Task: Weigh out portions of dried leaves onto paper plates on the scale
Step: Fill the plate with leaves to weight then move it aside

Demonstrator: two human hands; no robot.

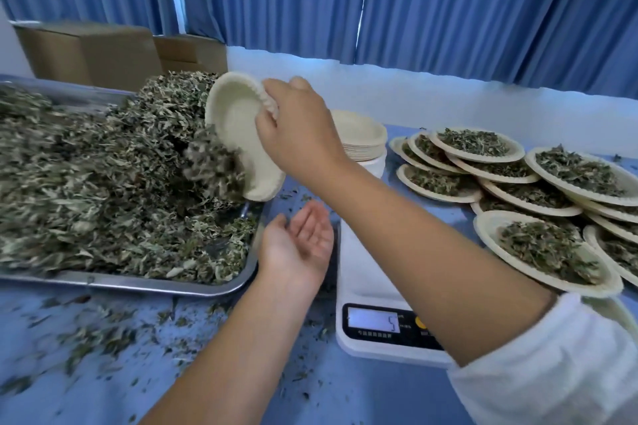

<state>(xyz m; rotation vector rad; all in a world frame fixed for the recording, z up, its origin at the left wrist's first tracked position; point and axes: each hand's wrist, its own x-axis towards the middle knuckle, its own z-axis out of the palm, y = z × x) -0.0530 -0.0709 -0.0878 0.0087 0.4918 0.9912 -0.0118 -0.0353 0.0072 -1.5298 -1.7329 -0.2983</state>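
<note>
Plate (238, 128), paper, one: gripped at its rim by right hand (300, 134), stood nearly on edge over the tray (138, 283), hollow facing left toward dried leaves (86, 183), long axis near vertical. I judged the tilt was for scooping or tipping. Left hand (297, 248): fingers relaxed, palm up, holding nothing, beside the scale (362, 272), perhaps to catch spill.

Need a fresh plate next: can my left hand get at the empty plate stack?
Probably not directly: the right forearm crosses between the left hand and the empty plate stack.
</note>
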